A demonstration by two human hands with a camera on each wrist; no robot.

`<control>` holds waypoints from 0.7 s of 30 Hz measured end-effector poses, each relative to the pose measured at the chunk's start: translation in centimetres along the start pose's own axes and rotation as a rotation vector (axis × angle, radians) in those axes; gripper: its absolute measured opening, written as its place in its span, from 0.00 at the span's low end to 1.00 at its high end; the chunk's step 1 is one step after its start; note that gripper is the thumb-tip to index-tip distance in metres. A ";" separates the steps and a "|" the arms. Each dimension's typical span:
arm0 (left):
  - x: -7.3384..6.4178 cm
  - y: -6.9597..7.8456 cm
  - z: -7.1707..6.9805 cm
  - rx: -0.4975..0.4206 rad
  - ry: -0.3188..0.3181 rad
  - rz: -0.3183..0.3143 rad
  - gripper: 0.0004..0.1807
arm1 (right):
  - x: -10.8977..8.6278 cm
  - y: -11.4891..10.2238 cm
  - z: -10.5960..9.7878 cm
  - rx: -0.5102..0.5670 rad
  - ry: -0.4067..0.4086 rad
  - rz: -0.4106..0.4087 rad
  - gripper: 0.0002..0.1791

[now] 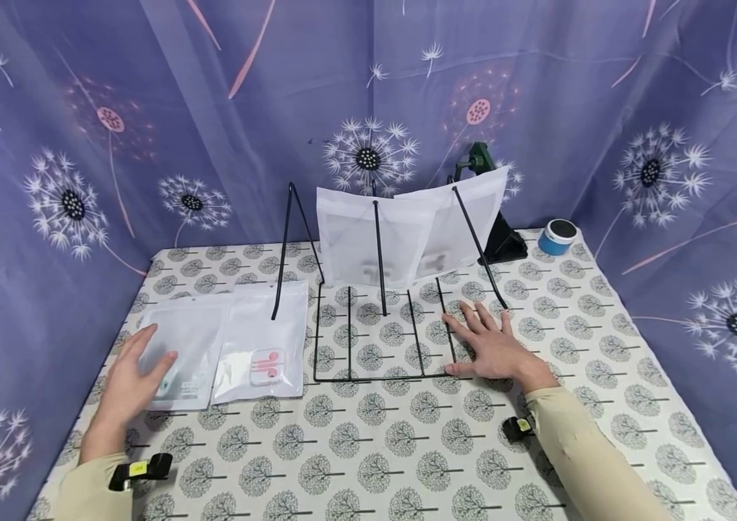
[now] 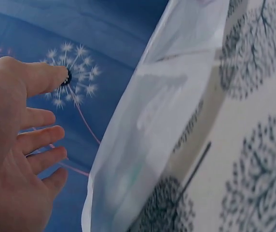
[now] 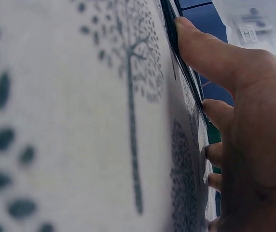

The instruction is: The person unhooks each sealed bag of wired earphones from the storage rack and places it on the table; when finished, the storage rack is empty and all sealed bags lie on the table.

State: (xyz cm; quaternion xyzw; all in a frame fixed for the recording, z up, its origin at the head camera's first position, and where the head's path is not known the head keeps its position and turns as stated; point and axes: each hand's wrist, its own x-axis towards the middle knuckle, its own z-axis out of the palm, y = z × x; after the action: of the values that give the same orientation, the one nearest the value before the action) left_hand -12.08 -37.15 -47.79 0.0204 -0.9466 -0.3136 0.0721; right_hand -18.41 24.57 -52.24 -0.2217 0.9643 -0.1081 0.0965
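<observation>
My left hand [image 1: 130, 380] hovers at a clear-and-white zip pouch [image 1: 189, 347] lying flat on the left of the table, fingers apart; in the left wrist view the hand [image 2: 20, 150] holds nothing. A second pouch [image 1: 260, 307] with pink earphones [image 1: 268, 367] printed on it lies beside the first. A black wire rack [image 1: 381, 378] stands at the centre, with two white pouches, one in the middle [image 1: 358, 239] and one to the right [image 1: 462, 217], upright between its hoops. My right hand [image 1: 488, 347] is spread at the rack's right base, thumb [image 3: 196, 46] touching the wire.
A dark green and black stand [image 1: 501, 235] is partly hidden behind the right pouch. A blue round jar or speaker with a dark top [image 1: 557, 237] sits at the back right. Purple dandelion curtains [image 1: 264, 123] enclose the tree-print tablecloth [image 1: 368, 441].
</observation>
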 end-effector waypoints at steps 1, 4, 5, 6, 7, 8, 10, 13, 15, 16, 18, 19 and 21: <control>0.1 0.2 0.0 -0.002 -0.009 0.001 0.39 | 0.0 0.0 0.0 0.000 -0.001 0.001 0.57; 0.3 0.6 0.1 -0.014 -0.020 0.016 0.40 | 0.0 0.0 0.0 -0.003 -0.003 -0.001 0.57; 0.4 0.8 0.2 -0.019 -0.021 0.028 0.40 | 0.0 0.0 0.0 -0.004 -0.003 -0.002 0.57; 0.5 1.0 0.3 -0.025 -0.021 0.040 0.40 | 0.0 0.0 0.0 -0.007 -0.002 -0.001 0.57; 0.6 1.1 0.4 -0.033 -0.021 0.056 0.40 | 0.0 0.0 0.0 -0.007 -0.002 -0.001 0.57; 0.7 1.3 0.5 -0.044 -0.021 0.070 0.40 | 0.0 0.0 0.0 -0.008 -0.001 -0.001 0.57; 0.9 1.8 0.8 -0.063 -0.019 0.107 0.41 | 0.0 0.0 -0.1 -0.008 0.001 -0.001 0.57; 1.2 2.5 1.4 -0.088 -0.015 0.161 0.41 | 0.0 0.0 -0.1 0.000 0.004 -0.001 0.57; 1.3 2.8 1.9 -0.093 -0.017 0.185 0.40 | 0.0 0.0 0.0 0.005 0.003 -0.004 0.57; 1.4 3.0 2.2 -0.094 -0.020 0.193 0.40 | 0.0 0.1 0.0 0.006 0.001 -0.003 0.57; 1.5 3.3 2.6 -0.095 -0.027 0.207 0.40 | 0.1 0.1 0.1 0.007 -0.003 -0.001 0.57; 1.6 3.4 2.7 -0.096 -0.029 0.214 0.40 | 0.1 0.1 0.1 0.005 -0.003 -0.001 0.57; 1.7 3.7 3.1 -0.101 -0.033 0.228 0.40 | 0.1 0.1 0.1 0.005 -0.001 -0.001 0.57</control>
State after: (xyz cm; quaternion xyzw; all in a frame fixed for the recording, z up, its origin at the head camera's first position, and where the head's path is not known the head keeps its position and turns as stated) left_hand -14.23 -32.53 -47.82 -0.0963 -0.9268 -0.3510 0.0925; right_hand -18.52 24.63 -52.36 -0.2220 0.9638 -0.1106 0.0975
